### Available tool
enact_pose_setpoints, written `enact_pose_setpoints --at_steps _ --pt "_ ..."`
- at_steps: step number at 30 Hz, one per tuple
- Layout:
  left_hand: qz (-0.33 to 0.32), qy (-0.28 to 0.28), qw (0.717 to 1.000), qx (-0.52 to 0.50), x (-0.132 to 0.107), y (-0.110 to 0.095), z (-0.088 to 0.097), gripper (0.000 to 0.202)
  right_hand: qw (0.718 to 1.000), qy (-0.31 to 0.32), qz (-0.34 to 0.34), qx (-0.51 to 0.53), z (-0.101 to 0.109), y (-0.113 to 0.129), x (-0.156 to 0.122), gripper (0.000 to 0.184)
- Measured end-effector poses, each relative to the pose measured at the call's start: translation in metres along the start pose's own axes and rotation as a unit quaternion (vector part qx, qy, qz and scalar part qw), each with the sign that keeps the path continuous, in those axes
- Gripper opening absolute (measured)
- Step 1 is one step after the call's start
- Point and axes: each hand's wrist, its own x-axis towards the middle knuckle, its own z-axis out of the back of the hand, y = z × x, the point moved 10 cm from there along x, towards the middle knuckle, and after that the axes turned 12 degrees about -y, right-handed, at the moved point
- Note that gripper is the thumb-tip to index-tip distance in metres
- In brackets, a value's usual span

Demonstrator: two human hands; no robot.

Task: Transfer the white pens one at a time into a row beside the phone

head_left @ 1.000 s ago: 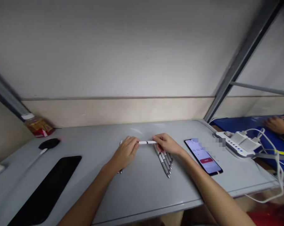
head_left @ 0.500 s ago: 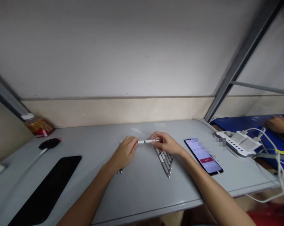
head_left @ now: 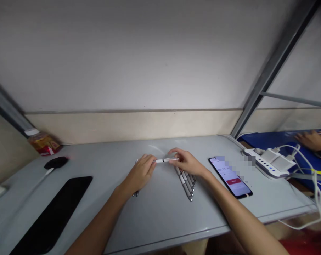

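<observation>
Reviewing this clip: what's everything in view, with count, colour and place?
Held pen: one, white with dark band, centre
Loose pens: several, white-grey, right of centre
Tips: two, silvery, centre, rest hidden
Phone: one, lit screen, right
Slab: one, black, front left
Oval pad: one, black, left
Jar: one, red-amber, white lid, back left
Power strip: one, white-grey, right
Table: one, grey, beneath
Wall: one, pale, behind
Co-worker's hand: at least one, far right
Left hand: one, bare, gripping held pen
Right hand: one, bare, at its other end
</observation>
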Motion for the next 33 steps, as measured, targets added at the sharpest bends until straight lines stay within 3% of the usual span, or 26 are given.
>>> enact_pose_setpoints --at_steps 2,5,14,18,20,23,25,28,30,33 --pt "0.011 0.002 1.0 -0.008 0.0 0.003 0.0 0.028 0.998 -0.012 0.05 -0.02 0.002 0.011 0.0 0.034" --pt "0.026 0.008 0.999 -0.029 0.0 0.007 -0.001 0.031 0.993 -0.018 0.098 -0.069 0.002 0.02 -0.002 0.02" --pt "0.019 0.008 1.0 -0.002 0.0 0.018 -0.005 0.022 0.974 -0.052 0.142 -0.167 -0.004 0.028 -0.005 0.03" --pt "0.021 -0.011 0.999 0.024 0.001 0.02 0.0 0.023 0.976 -0.067 0.119 -0.171 -0.005 0.022 -0.005 0.035" --pt "0.021 -0.012 0.999 0.023 0.001 0.018 0.0 0.023 0.989 -0.06 0.071 -0.115 -0.005 0.014 -0.003 0.037" --pt "0.016 -0.008 1.0 0.001 0.002 0.012 0.001 0.023 0.996 -0.038 -0.042 0.065 -0.009 -0.003 0.001 0.033" --pt "0.009 -0.007 1.0 -0.022 0.003 0.007 0.005 0.025 0.969 -0.046 -0.103 0.218 -0.01 -0.009 0.003 0.03" --pt "0.015 -0.038 0.999 -0.028 0.007 0.009 0.019 0.028 0.906 -0.096 -0.16 0.381 -0.004 -0.018 0.006 0.033" --pt "0.035 -0.076 0.996 0.009 0.009 0.02 0.03 0.027 0.879 -0.126 -0.183 0.422 0.0 -0.026 0.006 0.036" --pt "0.06 -0.097 0.989 0.093 0.009 0.039 0.038 0.023 0.874 -0.141 -0.172 0.433 0.004 -0.028 0.006 0.047"
